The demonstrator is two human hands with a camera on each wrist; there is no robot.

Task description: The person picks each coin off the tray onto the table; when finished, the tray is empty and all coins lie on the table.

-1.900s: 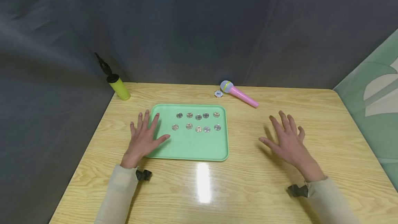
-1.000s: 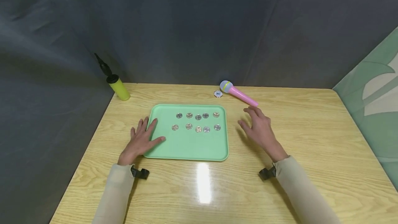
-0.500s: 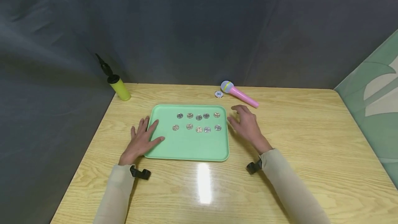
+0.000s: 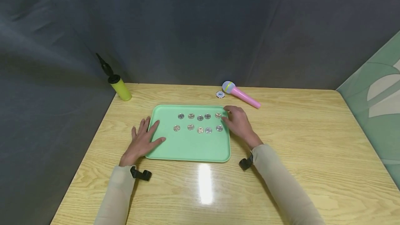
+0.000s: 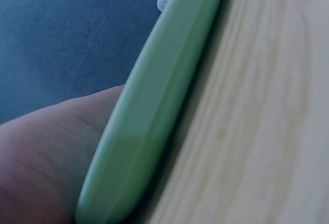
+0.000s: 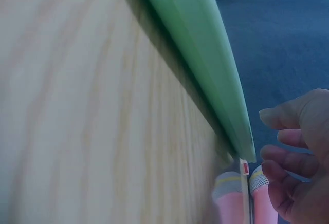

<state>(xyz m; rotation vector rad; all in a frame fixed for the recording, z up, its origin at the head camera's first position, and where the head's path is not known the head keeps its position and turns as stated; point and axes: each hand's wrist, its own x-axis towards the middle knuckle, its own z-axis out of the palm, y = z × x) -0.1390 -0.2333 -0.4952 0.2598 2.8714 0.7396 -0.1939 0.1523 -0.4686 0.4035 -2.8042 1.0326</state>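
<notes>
Head view — left hand [image 4: 140, 143] spread over green tray [image 4: 184, 147] — right hand [image 4: 240, 122] loosely curved near coins [image 4: 200, 130].

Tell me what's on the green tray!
Ten silvery coins lie on the green tray in two rows of five. The left hand covers part of its left edge, the right hand its right, so I can't see underneath them.

The left hand [image 4: 140, 143] covers part of the tray [image 4: 187, 150] along its left side; markings on the coins [image 4: 200, 130] are too small to read. The head view cuts off both sleeves [image 4: 115, 197] at the bottom, and the right wrist view crops the right hand [image 6: 300, 157]. In the left wrist view, the tray hides most of the microphone [image 5: 164, 1].
</notes>
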